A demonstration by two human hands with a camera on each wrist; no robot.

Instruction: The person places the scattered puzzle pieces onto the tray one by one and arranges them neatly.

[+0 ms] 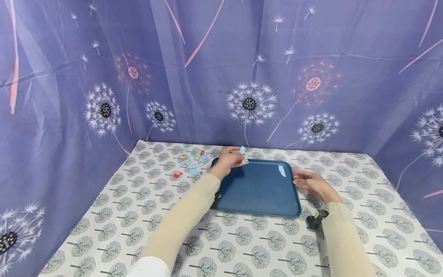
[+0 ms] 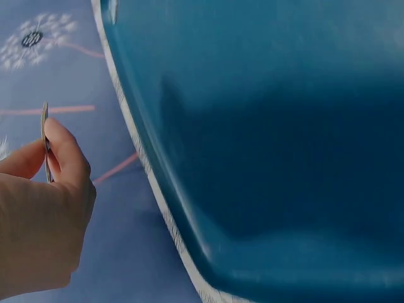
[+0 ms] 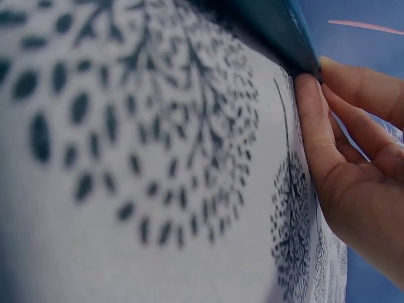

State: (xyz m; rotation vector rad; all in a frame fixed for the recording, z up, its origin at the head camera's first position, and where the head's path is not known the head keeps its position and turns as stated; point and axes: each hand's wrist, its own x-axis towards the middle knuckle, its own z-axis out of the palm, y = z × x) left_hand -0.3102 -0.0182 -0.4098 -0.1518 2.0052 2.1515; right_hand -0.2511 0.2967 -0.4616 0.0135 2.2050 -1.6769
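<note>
My left hand (image 1: 229,159) pinches a small thin puzzle piece (image 1: 243,150), light blue with coloured print, above the far edge of a dark blue tray (image 1: 256,192). Seen edge-on in the left wrist view, the piece (image 2: 45,120) stands upright between the thumb and fingers of the left hand (image 2: 47,202). A pale blue piece (image 1: 282,171) lies in the tray's far right corner. Along the tray's right side, my right hand (image 1: 313,184) has its fingers fairly straight, fingertips right at the rim. The right wrist view shows this hand (image 3: 360,151) beside the tray edge (image 3: 278,31).
Left of the tray, several loose puzzle pieces (image 1: 194,165) in blue, yellow and red lie on the tree-patterned tablecloth (image 1: 138,215). A red piece (image 1: 177,175) sits a little apart from them. Behind the table hangs a purple dandelion curtain (image 1: 207,96).
</note>
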